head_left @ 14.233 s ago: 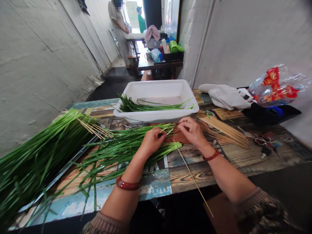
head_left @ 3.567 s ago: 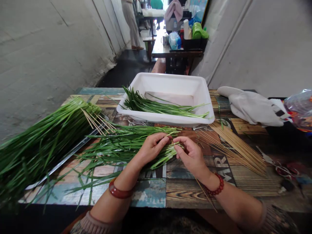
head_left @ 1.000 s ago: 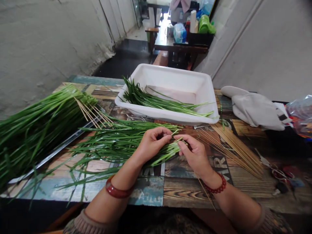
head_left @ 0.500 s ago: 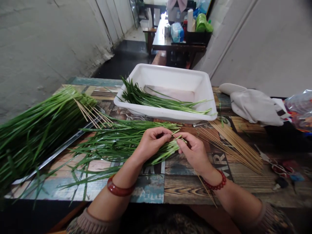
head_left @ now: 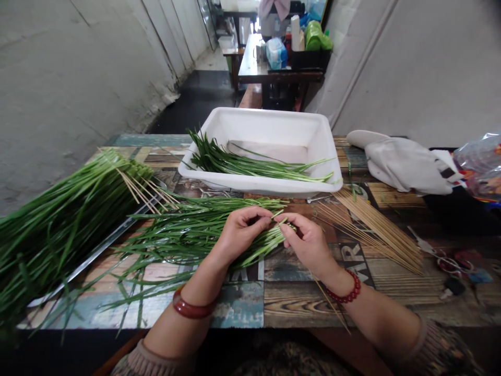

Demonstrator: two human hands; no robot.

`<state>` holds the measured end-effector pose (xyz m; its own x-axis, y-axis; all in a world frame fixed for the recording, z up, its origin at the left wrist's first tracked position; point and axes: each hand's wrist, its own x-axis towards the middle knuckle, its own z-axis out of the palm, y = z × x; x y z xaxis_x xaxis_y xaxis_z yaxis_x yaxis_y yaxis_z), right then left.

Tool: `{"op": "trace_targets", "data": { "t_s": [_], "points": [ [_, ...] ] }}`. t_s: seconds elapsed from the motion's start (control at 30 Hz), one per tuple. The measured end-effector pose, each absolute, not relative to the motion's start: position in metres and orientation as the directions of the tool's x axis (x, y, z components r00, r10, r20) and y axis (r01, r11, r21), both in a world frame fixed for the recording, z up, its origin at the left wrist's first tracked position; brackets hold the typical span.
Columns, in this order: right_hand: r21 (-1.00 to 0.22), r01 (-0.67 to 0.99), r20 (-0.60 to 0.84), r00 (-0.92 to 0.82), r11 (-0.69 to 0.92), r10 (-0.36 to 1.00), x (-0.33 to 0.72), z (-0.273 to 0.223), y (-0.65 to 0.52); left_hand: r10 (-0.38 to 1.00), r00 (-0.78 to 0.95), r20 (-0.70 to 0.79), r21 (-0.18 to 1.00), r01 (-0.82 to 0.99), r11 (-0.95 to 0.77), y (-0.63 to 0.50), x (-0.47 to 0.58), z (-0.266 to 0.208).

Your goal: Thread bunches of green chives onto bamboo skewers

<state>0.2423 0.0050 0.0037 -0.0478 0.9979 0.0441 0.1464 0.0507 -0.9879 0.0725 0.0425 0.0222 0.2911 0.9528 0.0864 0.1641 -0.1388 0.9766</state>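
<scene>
My left hand is closed in a pinch on the pale stem end of a garlic chive. Close beside it, the fingers of my right hand are closed around chive stem ends as well. Beneath and left of both hands, loose garlic chives lie spread on the table, with their stems to the right. A couple of thin bamboo skewers come out below my right hand and reach past the table's front edge; whether that hand grips them is hidden.
A white plastic tub with more chives stands behind my hands. A big chive pile with skewers through it lies on a metal tray at left. On the right are bamboo skewers, a cap, scissors and a key.
The camera view has shifted slightly. Both hands keep nearly the same place and the same pinch at the chive stems.
</scene>
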Motion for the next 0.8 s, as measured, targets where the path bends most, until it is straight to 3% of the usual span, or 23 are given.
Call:
{"op": "trace_targets", "data": {
  "t_s": [0.3, 0.5, 0.8],
  "points": [
    [-0.989, 0.147, 0.023, -0.045, 0.03, 0.999, 0.241, 0.004, 0.006, 0.895, 0.341, 0.287, 0.858, 0.324, -0.399, 0.042, 0.073, 0.026],
    [-0.999, -0.007, 0.032, -0.042, 0.031, 0.999, 0.24, -0.005, 0.007, 0.901, 0.331, 0.28, 0.841, 0.367, -0.397, 0.041, 0.073, 0.027],
    [-0.999, 0.016, 0.052, -0.017, 0.052, 0.999, 0.237, -0.006, 0.006, 0.896, 0.353, 0.269, 0.824, 0.397, -0.404, 0.04, 0.074, 0.026]
  ]
}}
